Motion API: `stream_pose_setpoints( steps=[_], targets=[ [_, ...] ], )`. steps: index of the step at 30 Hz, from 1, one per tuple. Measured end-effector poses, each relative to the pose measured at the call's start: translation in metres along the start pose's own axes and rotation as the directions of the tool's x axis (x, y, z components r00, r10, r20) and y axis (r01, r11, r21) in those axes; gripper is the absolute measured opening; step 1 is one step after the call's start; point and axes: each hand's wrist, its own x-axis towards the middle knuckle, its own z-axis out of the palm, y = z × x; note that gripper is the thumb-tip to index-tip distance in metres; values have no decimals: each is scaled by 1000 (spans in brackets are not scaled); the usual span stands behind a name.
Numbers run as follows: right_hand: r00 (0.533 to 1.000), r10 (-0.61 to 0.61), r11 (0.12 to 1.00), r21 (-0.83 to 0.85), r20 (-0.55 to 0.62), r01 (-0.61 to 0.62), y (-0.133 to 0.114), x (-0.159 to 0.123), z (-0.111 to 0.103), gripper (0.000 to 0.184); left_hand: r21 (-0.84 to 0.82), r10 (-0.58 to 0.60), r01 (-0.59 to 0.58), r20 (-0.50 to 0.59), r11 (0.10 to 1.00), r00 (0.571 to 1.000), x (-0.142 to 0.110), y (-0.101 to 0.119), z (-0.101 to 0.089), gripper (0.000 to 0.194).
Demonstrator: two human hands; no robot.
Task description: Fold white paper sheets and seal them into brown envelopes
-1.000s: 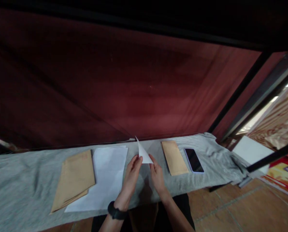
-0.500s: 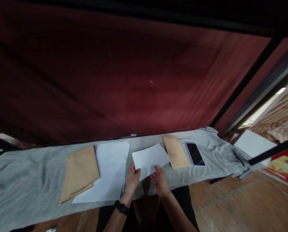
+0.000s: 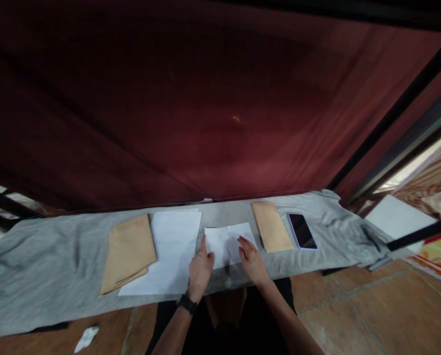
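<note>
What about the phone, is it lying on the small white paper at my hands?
No, the phone lies on the grey cloth, with a brown envelope between it and the small white paper.

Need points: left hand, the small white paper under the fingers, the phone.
Left hand [image 3: 201, 265]: head view, back of the hand.
White paper [image 3: 222, 244]: head view, bare upper face, near its middle.
Phone [image 3: 302, 231]: head view, middle of the dark screen.
</note>
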Motion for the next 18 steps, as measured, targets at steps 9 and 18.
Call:
stream_pose_setpoints(
  steps=[9, 18],
  targets=[
    [971, -148, 862, -456, 190, 220, 10, 9, 26, 54, 54, 433, -430, -67, 901, 899, 2, 39, 27, 50],
    [972, -137, 835, -507, 189, 216, 15, 6, 32, 55, 120, 405, -400, -16, 908, 914, 14, 43, 45, 58]
  ],
)
